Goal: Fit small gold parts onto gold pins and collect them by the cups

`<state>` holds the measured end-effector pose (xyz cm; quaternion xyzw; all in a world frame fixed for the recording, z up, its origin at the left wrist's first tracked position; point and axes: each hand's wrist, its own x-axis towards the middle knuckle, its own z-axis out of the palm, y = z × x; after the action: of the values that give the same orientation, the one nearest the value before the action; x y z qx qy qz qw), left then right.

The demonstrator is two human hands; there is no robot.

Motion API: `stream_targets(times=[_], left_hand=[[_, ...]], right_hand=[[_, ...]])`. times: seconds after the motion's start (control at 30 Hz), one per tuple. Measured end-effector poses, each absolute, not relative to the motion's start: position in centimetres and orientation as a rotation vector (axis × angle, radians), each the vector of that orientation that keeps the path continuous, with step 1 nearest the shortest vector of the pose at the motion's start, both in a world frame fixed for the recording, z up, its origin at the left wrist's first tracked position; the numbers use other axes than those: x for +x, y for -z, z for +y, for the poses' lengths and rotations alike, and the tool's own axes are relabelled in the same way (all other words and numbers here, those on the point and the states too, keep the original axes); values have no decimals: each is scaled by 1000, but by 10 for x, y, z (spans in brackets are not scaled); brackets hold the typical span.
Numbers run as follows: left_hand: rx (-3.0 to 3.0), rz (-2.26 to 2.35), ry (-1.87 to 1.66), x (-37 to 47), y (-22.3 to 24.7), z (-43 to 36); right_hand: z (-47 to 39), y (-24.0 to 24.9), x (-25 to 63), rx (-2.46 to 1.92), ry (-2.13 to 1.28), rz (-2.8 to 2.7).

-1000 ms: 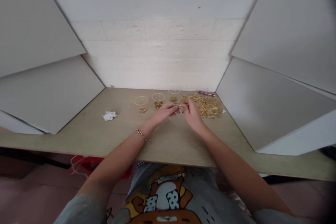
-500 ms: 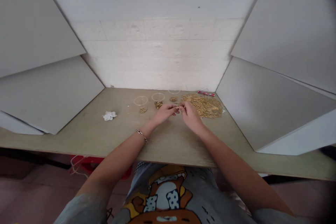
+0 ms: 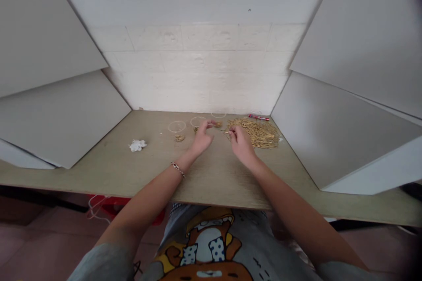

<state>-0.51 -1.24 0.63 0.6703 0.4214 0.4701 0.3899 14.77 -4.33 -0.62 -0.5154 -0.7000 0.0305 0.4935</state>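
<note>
My left hand (image 3: 203, 138) is over the middle of the table, thumb and fingers apart and nothing visible between them. Its fingertips are beside a clear round tub (image 3: 218, 124) of small gold-coloured pieces and partly cover a second clear tub (image 3: 198, 119). My right hand (image 3: 242, 141) pinches a thin gold-coloured rod (image 3: 226, 132) that pokes out to the left of its fingertips. Just beyond this hand is a broad pile of thin gold-coloured rods (image 3: 263, 133). A third clear tub (image 3: 177, 126), with small gold-coloured pieces (image 3: 179, 138), stands to the left.
A crumpled white tissue (image 3: 137, 145) lies on the left of the wooden table (image 3: 217, 184). Behind the pile is a red pen-like tube (image 3: 259, 117). Grey panels (image 3: 66, 118) stand on both sides, and a white wall (image 3: 198, 66) closes off the back.
My hands have come apart. The left has moved left and away from me, its fingers spreading toward the tubs. The right has shifted slightly right, its fingers still pinched.
</note>
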Motion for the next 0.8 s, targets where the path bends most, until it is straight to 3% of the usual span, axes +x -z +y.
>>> stream_targets(times=[0.8], left_hand=[[1745, 827, -1069, -5, -1, -18]], right_hand=[[-42, 2, 152, -1258, -79, -1597]])
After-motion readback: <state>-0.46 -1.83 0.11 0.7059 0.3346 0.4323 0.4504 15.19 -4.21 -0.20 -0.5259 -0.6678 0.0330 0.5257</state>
